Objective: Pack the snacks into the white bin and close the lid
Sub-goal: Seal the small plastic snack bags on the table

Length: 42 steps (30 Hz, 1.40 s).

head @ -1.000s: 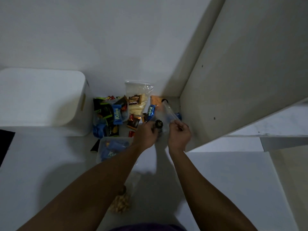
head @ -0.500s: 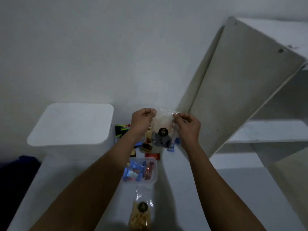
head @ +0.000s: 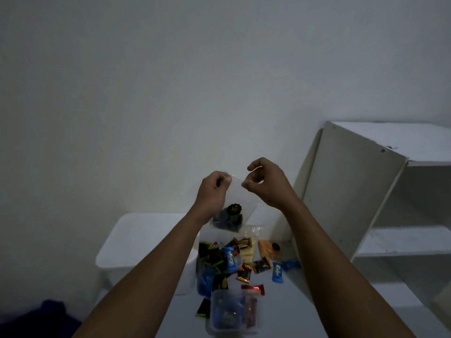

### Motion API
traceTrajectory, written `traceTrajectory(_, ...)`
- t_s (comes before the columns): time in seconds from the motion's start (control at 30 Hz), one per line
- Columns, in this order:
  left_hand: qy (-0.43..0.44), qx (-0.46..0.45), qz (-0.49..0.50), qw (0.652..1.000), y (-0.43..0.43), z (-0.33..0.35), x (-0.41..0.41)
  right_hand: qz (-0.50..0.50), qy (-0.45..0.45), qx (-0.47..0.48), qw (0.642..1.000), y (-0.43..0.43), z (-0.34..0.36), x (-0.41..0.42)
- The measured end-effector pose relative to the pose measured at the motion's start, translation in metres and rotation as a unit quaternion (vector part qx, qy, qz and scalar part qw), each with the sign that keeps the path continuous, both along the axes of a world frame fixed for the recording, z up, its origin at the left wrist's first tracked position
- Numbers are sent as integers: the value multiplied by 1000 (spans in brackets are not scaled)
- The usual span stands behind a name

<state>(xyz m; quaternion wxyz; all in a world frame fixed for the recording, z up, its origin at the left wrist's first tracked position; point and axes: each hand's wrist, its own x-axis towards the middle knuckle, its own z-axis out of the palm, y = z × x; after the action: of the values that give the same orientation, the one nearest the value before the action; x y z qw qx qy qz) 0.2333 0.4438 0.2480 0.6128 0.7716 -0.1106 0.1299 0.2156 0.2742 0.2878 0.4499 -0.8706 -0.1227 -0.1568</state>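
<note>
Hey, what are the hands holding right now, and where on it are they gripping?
Both hands hold a clear plastic bag with dark contents by its top edge: left hand pinches the left corner, right hand the right, so it hangs above the snacks.

White bin point(head: 146, 242) lid shut, loose snacks point(head: 234, 262) beside it

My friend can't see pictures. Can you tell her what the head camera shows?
Two hands, left and right, hold up a clear bag with dark snacks by its top edge. Below, loose snacks lie on the floor beside a closed white bin; a shelf stands to the right.
</note>
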Motion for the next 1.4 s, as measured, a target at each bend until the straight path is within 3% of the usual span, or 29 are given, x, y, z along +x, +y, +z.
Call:
traceTrajectory(0.37, -34, 12, -34, 999, 44, 28, -15, 53, -20, -39, 998, 47, 25, -3)
traceTrajectory(0.53, -21, 16, -29, 999, 53, 22, -13, 72, 19, -43, 996, 50, 22, 2)
traceTrajectory(0.7, -9, -18, 0, 1000, 60, 19, -6, 67, 49, -132, 988, 49, 20, 5)
traceTrajectory(1.0, 11, -79, -48, 996, 53, 8, -10, 43, 23, -72, 996, 68, 6, 1)
traceTrajectory(1.17, 19, -120, 11, 992, 49, 4, -10, 36, 35, -77, 996, 79, -4, 3)
traceTrajectory(1.4, 32, -137, 62, 988, 57, -12, -3, 40, 86, -10, 995, 56, -28, -8)
